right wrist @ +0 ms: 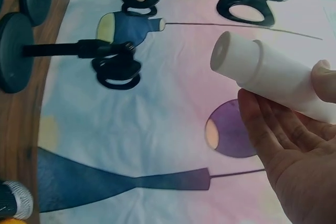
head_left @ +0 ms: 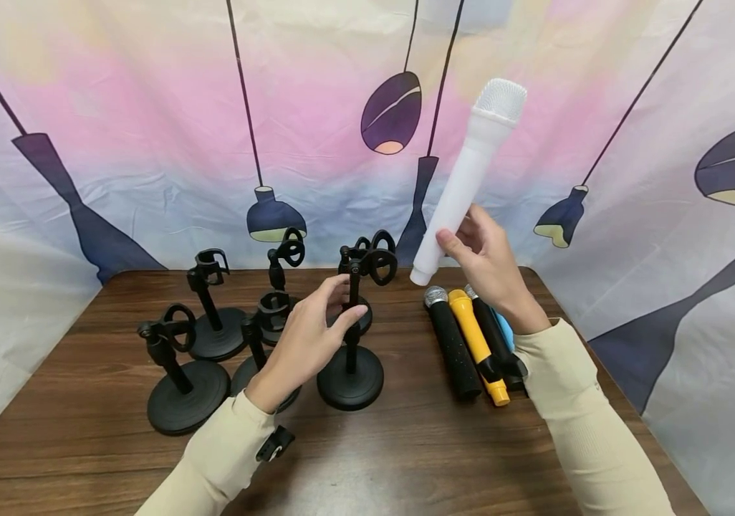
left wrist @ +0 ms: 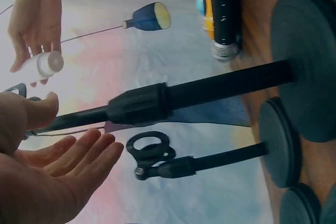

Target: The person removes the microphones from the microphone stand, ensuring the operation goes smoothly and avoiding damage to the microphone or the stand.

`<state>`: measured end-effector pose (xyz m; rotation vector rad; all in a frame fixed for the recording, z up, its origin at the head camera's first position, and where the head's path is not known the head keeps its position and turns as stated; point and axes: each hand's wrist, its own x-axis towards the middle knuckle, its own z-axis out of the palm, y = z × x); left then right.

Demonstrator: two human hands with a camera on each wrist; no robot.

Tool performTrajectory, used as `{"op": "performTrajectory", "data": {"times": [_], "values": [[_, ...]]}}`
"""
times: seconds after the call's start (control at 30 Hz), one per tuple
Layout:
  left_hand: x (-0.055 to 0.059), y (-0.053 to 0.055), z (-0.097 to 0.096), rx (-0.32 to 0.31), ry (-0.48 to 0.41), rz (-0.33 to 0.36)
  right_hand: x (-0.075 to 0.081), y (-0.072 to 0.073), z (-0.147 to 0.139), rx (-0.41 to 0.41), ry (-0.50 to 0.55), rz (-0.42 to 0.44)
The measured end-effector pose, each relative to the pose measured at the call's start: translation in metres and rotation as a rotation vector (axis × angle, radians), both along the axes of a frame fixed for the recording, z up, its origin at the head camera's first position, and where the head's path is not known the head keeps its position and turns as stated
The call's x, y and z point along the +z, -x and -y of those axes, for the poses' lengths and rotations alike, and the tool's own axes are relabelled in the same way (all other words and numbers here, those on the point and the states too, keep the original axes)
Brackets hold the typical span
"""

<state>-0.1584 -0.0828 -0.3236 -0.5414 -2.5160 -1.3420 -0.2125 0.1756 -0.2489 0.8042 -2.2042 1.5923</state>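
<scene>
A white microphone (head_left: pixel 460 183) is held tilted above the table, mesh head up, by my right hand (head_left: pixel 495 272). Thumb and fingers grip its lower body; in the right wrist view the bottom end of the microphone (right wrist: pixel 278 72) points toward the stands. My left hand (head_left: pixel 303 333) is at the post of a black desktop microphone stand (head_left: pixel 350 383), fingers and thumb spread on either side. The left wrist view shows the stand's post (left wrist: pixel 226 88) between the thumb and loosely bent fingers, not gripped; whether they touch it I cannot tell.
Several other black stands, one with its base (head_left: pixel 188 398) at the near left, occupy the left side of the wooden table (head_left: pixel 393 459). On the right lie a black microphone (head_left: pixel 451 347), a yellow one (head_left: pixel 471 330) and others partly hidden by my right arm. A printed cloth (head_left: pixel 180 107) hangs behind.
</scene>
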Motion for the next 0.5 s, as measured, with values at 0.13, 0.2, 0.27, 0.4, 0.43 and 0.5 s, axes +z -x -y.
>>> {"op": "performTrajectory", "data": {"times": [0.13,0.2,0.27,0.4,0.43,0.5], "values": [[-0.008,-0.002,0.004,-0.016,0.01,0.012,-0.012,0.002,-0.007,-0.013,-0.042,0.016],[-0.012,-0.003,0.006,-0.024,0.006,0.017,-0.018,0.002,-0.01,-0.021,-0.068,0.031],[-0.015,-0.004,0.008,-0.033,0.004,0.028,-0.025,0.002,-0.013,-0.03,-0.093,0.058],[-0.022,-0.007,0.01,-0.051,0.011,0.079,-0.041,0.004,-0.017,-0.028,-0.139,0.134],[-0.024,-0.008,0.01,-0.054,0.018,0.093,-0.045,0.004,-0.017,-0.025,-0.151,0.151],[-0.028,-0.01,0.011,-0.058,0.029,0.124,-0.053,0.004,-0.018,-0.022,-0.179,0.186]]}}
